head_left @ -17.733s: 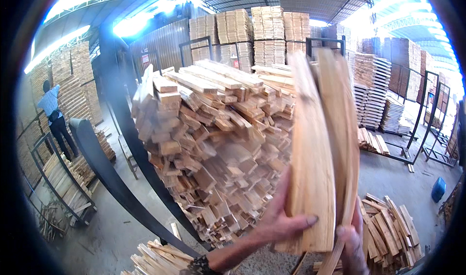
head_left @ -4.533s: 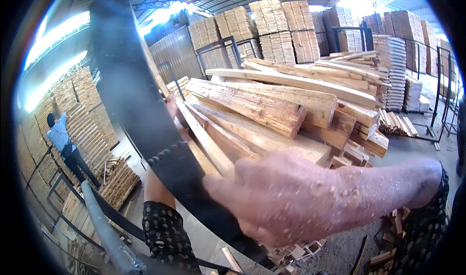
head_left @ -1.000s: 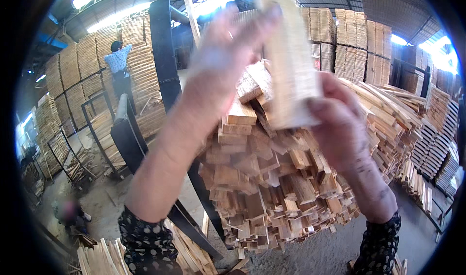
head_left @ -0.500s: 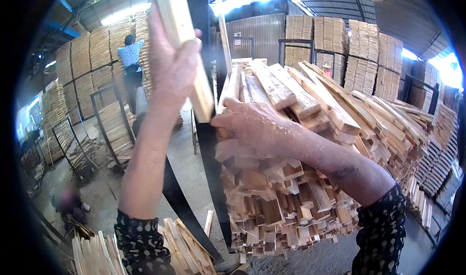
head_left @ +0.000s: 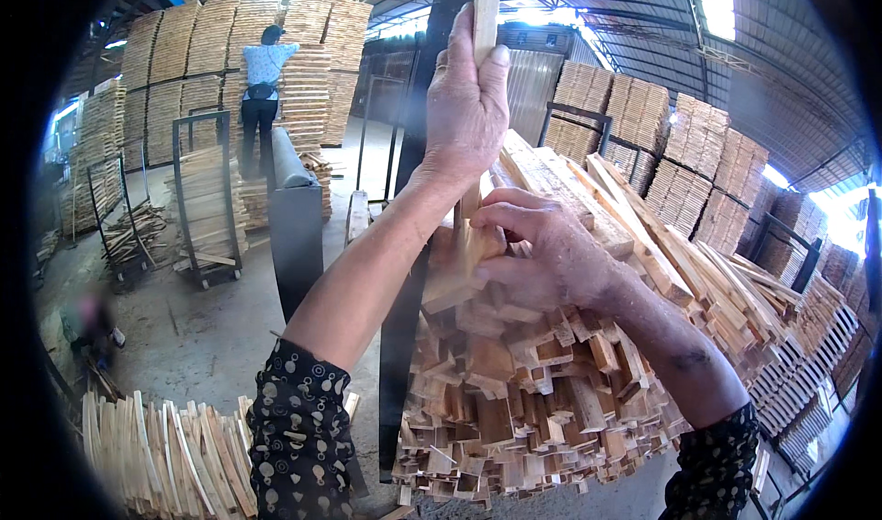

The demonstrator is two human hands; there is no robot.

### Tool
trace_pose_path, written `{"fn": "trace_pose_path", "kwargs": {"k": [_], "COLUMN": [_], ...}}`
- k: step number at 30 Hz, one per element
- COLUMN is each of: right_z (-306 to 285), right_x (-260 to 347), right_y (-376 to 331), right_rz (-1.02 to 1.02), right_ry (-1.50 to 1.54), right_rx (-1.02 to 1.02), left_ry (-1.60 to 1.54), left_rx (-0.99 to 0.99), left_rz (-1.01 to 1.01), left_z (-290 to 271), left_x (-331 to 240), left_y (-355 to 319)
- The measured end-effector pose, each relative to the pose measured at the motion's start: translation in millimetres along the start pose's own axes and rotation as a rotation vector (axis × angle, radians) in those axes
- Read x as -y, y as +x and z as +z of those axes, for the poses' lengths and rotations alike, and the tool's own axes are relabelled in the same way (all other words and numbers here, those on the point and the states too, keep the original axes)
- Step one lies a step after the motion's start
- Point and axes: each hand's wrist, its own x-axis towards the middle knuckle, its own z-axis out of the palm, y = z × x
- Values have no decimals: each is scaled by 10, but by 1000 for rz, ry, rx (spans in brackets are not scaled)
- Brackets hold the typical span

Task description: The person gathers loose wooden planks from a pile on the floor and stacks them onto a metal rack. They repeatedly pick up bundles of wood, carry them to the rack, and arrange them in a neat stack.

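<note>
My left hand [head_left: 469, 107] is closed around a narrow wooden board [head_left: 488, 19], held upright at the left edge of a large lumber pile. Lower and to the right, my right hand [head_left: 560, 255] has its fingers and thumb curled about the end of a wooden piece [head_left: 484, 242] at the pile's front. Whether that piece is the same board cannot be made out, as my left hand and wrist cover the part between. Many board ends of the lumber pile [head_left: 551, 410] face me below my right hand.
A black upright post [head_left: 401, 382] borders the pile on the left. Loose strips [head_left: 165, 456] stand at lower left. A person [head_left: 266, 88] in a light blue top works at stacked boards farther back; another blurred person [head_left: 90, 327] is low at left. Tall board stacks [head_left: 698, 143] line the right.
The view has turned left. My left hand and its board now appear farther right, the board more upright. My right hand has moved from the pile's top edge to a board end at the front.
</note>
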Motion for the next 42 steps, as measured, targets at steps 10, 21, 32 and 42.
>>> {"fn": "trace_pose_path", "kwargs": {"k": [10,21,32,42], "right_z": [-300,-258,-249,-214], "right_x": [-245,-659,-992,-1736], "right_y": [399,959,1162,1646], "right_rz": [368,229,364,475], "right_ry": [225,325,260,336], "right_rx": [-161,-347,-547,-636], "left_ry": [138,6,597,756], "left_rx": [34,95,203,552], "left_rz": [-51,-113,87,232], "left_z": [88,-363,-145,-504], "left_x": [98,89,4,-228], "left_y": [-129,-300,458,1094]}}
